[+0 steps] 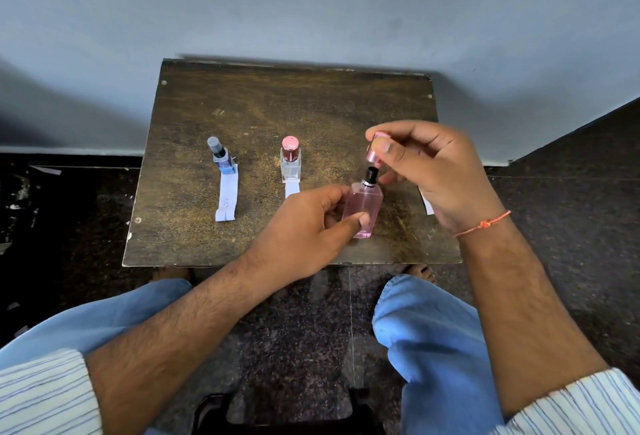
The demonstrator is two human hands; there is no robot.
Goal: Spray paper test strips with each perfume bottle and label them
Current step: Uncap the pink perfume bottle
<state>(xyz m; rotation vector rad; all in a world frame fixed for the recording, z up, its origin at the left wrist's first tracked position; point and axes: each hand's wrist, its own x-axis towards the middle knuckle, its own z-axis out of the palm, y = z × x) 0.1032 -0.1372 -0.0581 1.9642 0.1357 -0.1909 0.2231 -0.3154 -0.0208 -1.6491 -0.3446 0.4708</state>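
My left hand (311, 226) grips a pink perfume bottle (364, 207) above the front middle of the wooden table (277, 105); its black spray nozzle is bare. Just above the nozzle my right hand (440, 171) pinches the bottle's pink cap (375, 149). A blue bottle with a grey cap (220, 155) stands at the left with a marked paper strip (227, 200) in front of it. A clear bottle with a pink cap (290, 161) stands in the middle, its strip (291, 189) partly hidden by my left hand. A third strip (426, 202) peeks out from behind my right hand.
The small table stands against a grey wall (311, 1) on a dark speckled floor (62, 226). My knees in blue trousers (426, 330) sit below the table's front edge. A dark stool edge (287, 414) shows at the bottom.
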